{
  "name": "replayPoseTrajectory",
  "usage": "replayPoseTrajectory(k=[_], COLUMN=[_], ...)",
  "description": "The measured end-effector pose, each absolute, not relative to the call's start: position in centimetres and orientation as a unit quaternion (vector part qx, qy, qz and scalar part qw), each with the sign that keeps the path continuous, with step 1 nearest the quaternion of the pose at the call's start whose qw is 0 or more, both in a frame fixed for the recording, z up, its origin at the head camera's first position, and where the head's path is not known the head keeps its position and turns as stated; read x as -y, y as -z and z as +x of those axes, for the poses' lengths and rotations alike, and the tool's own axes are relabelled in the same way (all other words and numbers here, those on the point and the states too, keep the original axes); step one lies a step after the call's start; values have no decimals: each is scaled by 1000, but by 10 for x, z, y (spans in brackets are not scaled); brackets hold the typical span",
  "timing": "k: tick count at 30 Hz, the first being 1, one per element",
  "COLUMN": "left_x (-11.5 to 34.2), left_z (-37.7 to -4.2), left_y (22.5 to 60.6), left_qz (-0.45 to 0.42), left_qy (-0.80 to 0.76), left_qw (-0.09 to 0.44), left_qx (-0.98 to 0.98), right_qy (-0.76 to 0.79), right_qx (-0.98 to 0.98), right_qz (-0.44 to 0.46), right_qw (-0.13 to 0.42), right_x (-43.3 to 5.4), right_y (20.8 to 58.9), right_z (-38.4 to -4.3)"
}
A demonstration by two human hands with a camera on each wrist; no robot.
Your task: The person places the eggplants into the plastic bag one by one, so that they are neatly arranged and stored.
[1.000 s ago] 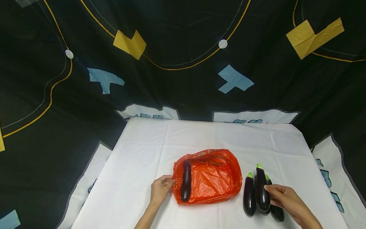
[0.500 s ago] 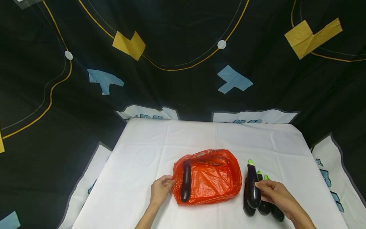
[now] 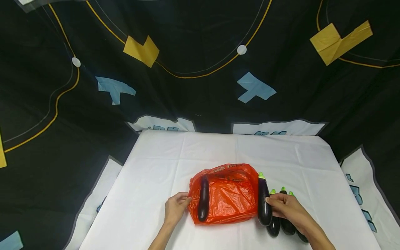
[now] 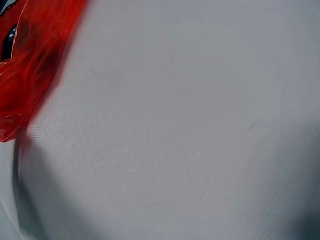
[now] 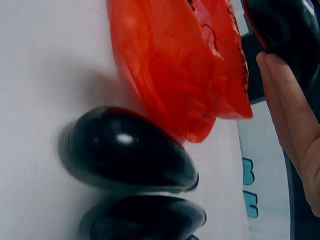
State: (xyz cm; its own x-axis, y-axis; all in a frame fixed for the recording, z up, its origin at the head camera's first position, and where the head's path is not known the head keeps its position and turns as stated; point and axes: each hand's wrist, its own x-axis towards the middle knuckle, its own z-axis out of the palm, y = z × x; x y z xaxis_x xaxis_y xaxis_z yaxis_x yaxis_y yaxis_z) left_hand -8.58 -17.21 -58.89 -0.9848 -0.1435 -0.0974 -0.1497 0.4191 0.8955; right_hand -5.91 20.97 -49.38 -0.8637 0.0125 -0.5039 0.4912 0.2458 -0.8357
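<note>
A red plastic bag [image 3: 232,203] lies open-mouthed on the white table, with one eggplant [image 3: 203,199] inside along its left wall. My left hand [image 3: 175,207] pinches the bag's left rim; the left wrist view catches only the bag's edge [image 4: 40,55], not the hand. Between thumb and fingers, my right hand [image 3: 287,210] grips another eggplant [image 3: 264,205], green stem pointing away, which overlaps the bag's right rim in the head view. Up close, the right wrist view shows the fingers [image 5: 287,95] against this held eggplant [image 5: 285,27].
Three more eggplants, partly hidden by the right hand, lie right of the bag; the nearest one [image 3: 273,227] is close beside it. White cloth covers the table [image 3: 162,156]. A black curtain [image 3: 193,100] with yellow and blue shapes hangs behind.
My right hand has carried an eggplant leftward from over the others to the bag's right rim. The left hand stays at the bag's left rim.
</note>
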Motion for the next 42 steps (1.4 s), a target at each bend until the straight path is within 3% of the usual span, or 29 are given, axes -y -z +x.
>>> replayPoseTrajectory(k=[8, 17, 42], left_x=[172, 171, 172], left_z=[-85, -84, -85], left_y=[588, 589, 590], left_qz=[-82, -72, -71], left_qy=[-535, -533, -545], left_qw=[0, -16, -2], left_qx=[-841, -843, -836], right_qy=[585, 609, 586], right_qx=[-769, -756, -773], right_qz=[159, 91, 4], right_qw=[203, 220, 244], right_x=[-190, -169, -104], right_y=[491, 492, 512], right_z=[-64, -70, -86])
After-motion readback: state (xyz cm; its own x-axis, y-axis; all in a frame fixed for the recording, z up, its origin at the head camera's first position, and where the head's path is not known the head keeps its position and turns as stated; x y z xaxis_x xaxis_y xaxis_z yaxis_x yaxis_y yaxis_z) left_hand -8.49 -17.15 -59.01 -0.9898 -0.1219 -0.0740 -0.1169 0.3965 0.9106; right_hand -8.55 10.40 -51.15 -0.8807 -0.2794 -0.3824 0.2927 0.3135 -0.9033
